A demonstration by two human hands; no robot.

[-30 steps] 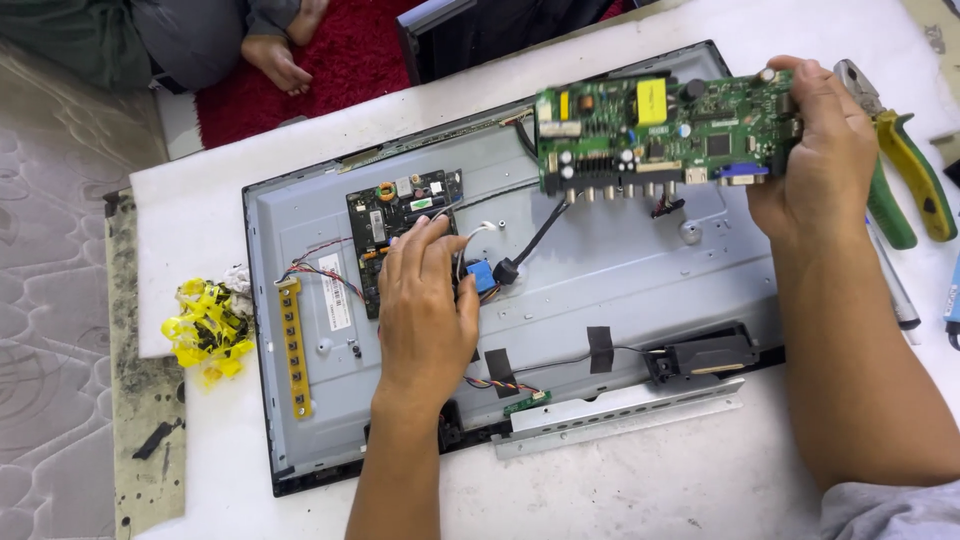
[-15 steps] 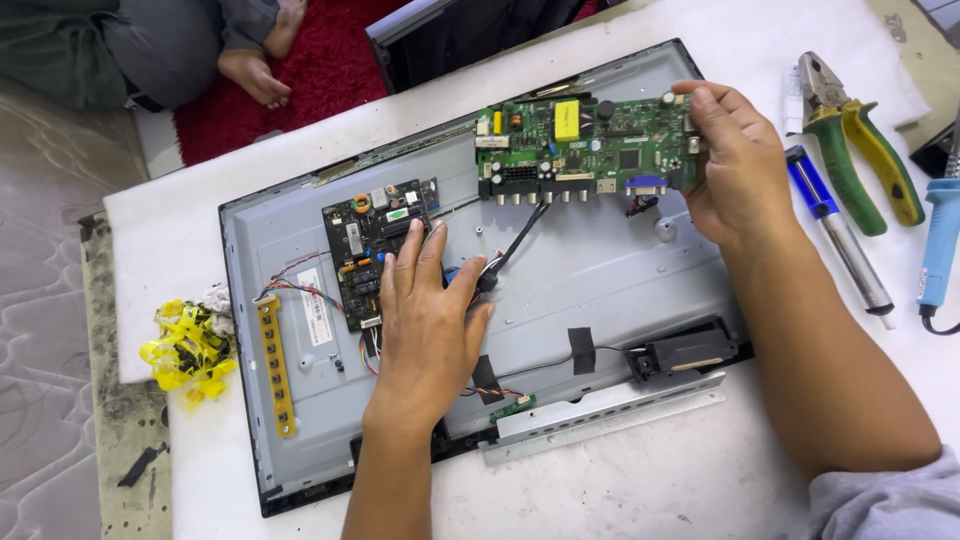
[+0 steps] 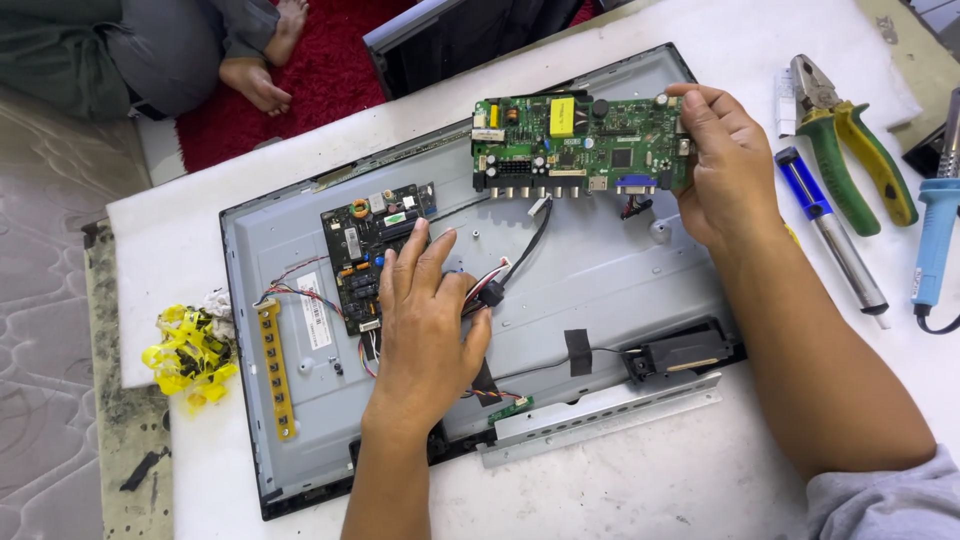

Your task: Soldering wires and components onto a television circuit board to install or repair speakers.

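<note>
Two hands working: right hand [image 3: 728,170] fingers gripping green board [image 3: 580,146], now lifting it higher; left hand [image 3: 425,325] pressing flat, fingers spread, on TV back [image 3: 600,290].

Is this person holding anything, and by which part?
The right hand grips the green rectangular circuit board by its right edge; the left hand lies flat, holding nothing.

This looks like a makeshift electronics repair spot in a home: an opened flat-panel television [image 3: 600,300] lies on a white table [image 3: 650,490], with pliers [image 3: 850,140] and a soldering iron [image 3: 935,230] along its right edge, beside a red carpet [image 3: 330,70].
</note>
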